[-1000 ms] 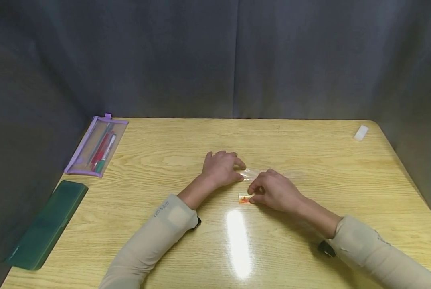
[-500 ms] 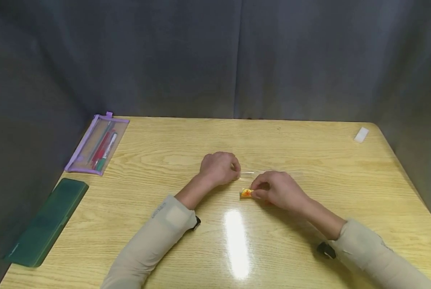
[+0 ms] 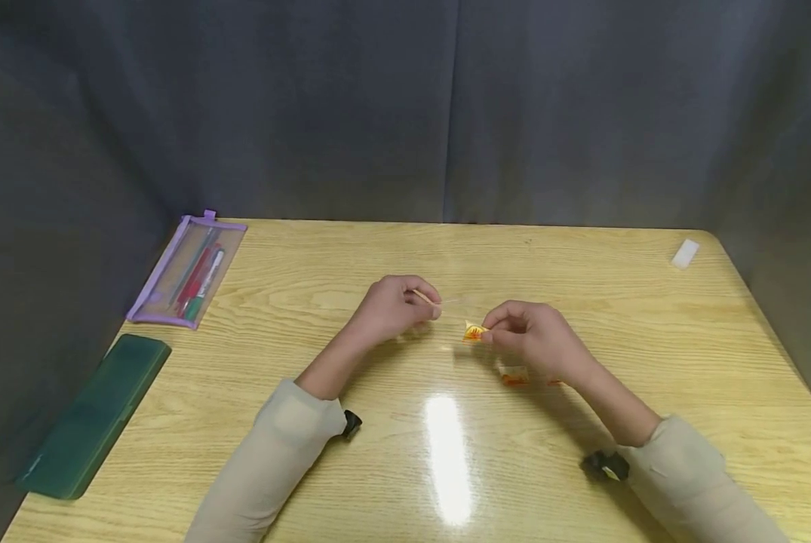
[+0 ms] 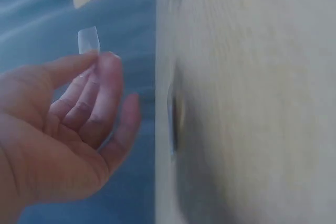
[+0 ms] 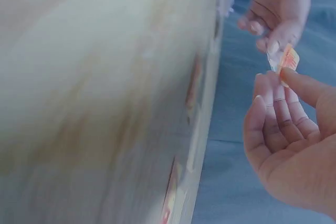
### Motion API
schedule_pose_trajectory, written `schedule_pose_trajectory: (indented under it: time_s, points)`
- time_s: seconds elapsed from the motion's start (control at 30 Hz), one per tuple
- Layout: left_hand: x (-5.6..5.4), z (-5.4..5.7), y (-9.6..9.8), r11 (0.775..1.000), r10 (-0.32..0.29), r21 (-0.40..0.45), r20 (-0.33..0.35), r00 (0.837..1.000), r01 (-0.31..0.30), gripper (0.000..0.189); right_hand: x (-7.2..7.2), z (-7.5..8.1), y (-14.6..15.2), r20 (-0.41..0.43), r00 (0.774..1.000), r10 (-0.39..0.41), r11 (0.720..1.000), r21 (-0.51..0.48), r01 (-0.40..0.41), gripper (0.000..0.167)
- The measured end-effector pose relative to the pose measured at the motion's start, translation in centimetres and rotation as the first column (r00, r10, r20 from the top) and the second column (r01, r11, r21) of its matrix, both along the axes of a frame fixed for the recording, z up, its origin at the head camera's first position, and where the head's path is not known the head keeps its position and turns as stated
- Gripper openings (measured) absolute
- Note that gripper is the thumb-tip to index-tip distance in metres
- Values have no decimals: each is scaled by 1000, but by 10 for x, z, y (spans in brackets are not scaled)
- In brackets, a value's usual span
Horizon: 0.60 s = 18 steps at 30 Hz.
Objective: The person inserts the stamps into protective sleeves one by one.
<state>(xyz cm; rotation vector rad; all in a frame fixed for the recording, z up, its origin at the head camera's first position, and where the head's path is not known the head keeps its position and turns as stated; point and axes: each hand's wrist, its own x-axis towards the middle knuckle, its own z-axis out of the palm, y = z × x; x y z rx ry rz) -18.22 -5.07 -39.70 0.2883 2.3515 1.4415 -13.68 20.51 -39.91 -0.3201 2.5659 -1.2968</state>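
In the head view my left hand point(image 3: 394, 313) is raised over the middle of the table. Between thumb and fingertips it pinches a small clear plastic piece point(image 4: 88, 40), perhaps a little bag; only its end shows. My right hand point(image 3: 537, 341), to the right of it, pinches a small yellow packet with red print point(image 3: 473, 332) by one side. A gap separates the two hands. Below the right hand lie another yellow and orange packet point(image 3: 514, 375) and a small orange piece point(image 3: 555, 382), mostly hidden by the wrist.
At the left edge of the wooden table point(image 3: 296, 467) lie a purple-trimmed mesh pouch point(image 3: 152, 290) with pens and a dark green case point(image 3: 96, 418). A small white block point(image 3: 685, 253) sits at the far right corner. Dark curtains point(image 3: 351, 113) surround the table.
Both hands have risen from the tabletop, the left with the clear plastic piece, the right with the yellow packet. The packets below the right hand have come into sight.
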Motion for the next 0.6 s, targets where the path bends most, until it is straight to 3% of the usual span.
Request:
schedule_pose_trajectory:
  time_s: [0.13, 0.27, 0.4, 0.6]
  points:
    - [4, -4, -8, 984, 26, 170, 101, 995, -43, 20, -6, 3, 2, 62, 997, -39, 993, -112, 46, 22]
    - [6, -6, -13, 959, 37, 271, 162, 986, -81, 33, -12, 5, 3, 97, 992, -76, 979, -184, 93, 27]
    - [8, -8, -17, 948, 58, 298, 195, 979, -115, 43, -15, 8, 2, 136, 986, -94, 969, -216, 123, 30]
    - [9, -11, -17, 945, 79, 295, 211, 974, -140, 30, -18, 6, 1, 157, 983, -90, 966, -227, 125, 32]
